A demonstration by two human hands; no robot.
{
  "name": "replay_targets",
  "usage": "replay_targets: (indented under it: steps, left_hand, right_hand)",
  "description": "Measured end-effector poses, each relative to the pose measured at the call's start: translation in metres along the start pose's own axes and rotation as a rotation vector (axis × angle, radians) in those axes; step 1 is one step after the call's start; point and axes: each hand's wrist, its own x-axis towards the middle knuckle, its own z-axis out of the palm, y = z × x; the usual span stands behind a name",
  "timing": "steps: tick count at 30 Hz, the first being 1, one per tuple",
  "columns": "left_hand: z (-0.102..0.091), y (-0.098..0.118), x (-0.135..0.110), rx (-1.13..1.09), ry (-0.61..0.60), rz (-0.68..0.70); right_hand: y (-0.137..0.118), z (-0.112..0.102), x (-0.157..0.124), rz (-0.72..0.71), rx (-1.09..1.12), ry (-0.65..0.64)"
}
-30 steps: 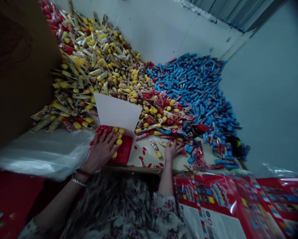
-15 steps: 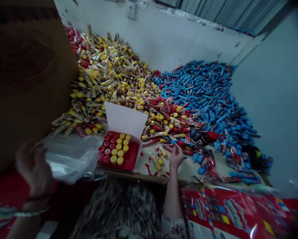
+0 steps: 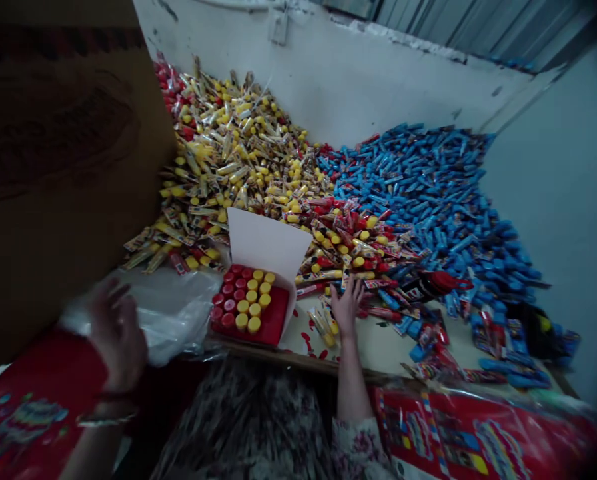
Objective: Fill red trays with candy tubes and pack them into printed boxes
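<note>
My right hand (image 3: 347, 310) reaches flat over the near edge of the pile, fingers spread. Just left of it, several yellow-capped tubes (image 3: 322, 327) in clear wrappers lie on the table, and red wrapped tubes (image 3: 378, 312) lie to its right. My left hand (image 3: 120, 343) hovers at the left in front of a clear plastic bag (image 3: 178, 313); its fingers are loosely apart and it holds nothing I can see. Between my hands stands a box (image 3: 270, 233) with its white lid raised. Red-capped tubes (image 3: 229, 305) and yellow-capped tubes (image 3: 253, 309) stand upright in rows inside, beside a bare red area.
A large cardboard box (image 3: 68, 167) rises at the left. Heaps of yellow tubes (image 3: 248, 147) and blue tubes (image 3: 418, 173) cover the table's back against the wall. A dark bottle with a red cap (image 3: 436, 283) lies at right. Red printed packaging (image 3: 458, 427) is at the front right.
My right hand's fingers have spread out from a pinched pose, over the tubes. My left hand has moved right and slightly down. The whole view has shifted a little.
</note>
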Motion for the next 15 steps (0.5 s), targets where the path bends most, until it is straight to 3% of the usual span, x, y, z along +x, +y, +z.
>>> replay_targets:
  steps: [2, 5, 8, 12, 15]
  left_hand:
    - [0.016, 0.015, -0.011, 0.038, -0.054, 0.110]
    - [0.045, 0.050, -0.030, 0.034, -0.297, 0.365]
    - [0.060, 0.072, -0.034, 0.024, -0.373, 0.489]
    - [0.053, 0.061, -0.013, 0.026, -0.186, 0.395]
    - [0.026, 0.036, 0.008, 0.105, 0.013, 0.288]
  right_hand:
    - [-0.004, 0.000, -0.022, -0.029, 0.038, -0.055]
    - [-0.003, -0.010, -0.049, -0.074, 0.142, -0.091]
    - [0.007, -0.027, -0.061, -0.071, 0.319, 0.058]
    - [0.029, -0.046, -0.061, 0.243, 0.503, 0.384]
    - [0.049, -0.050, -0.051, 0.317, 0.475, 0.419]
